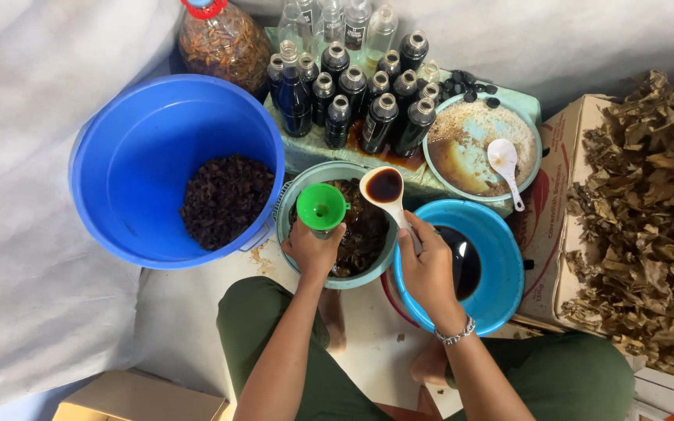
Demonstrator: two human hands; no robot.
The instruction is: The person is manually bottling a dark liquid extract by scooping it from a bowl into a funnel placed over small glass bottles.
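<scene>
Over the teal bowl (286,226), the left hand (313,248) gripped a bottle under the green funnel (321,206); the right hand (429,269) clasped a ladle (384,188) of dark liquid beside it. Pouring seemingly pending, needing a steady tilt.

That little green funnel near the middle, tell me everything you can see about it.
The green funnel is bright green and looks like smooth plastic, with a wide round mouth, a small hole at its centre and a little tab on the rim. It stands upright, seen from above, over the pale bowl of dark leaves. The left hand is wrapped around whatever sits beneath it, which is hidden. Beside it the right hand holds a white ladle full of dark liquid, close to the rim but not touching it.
</scene>
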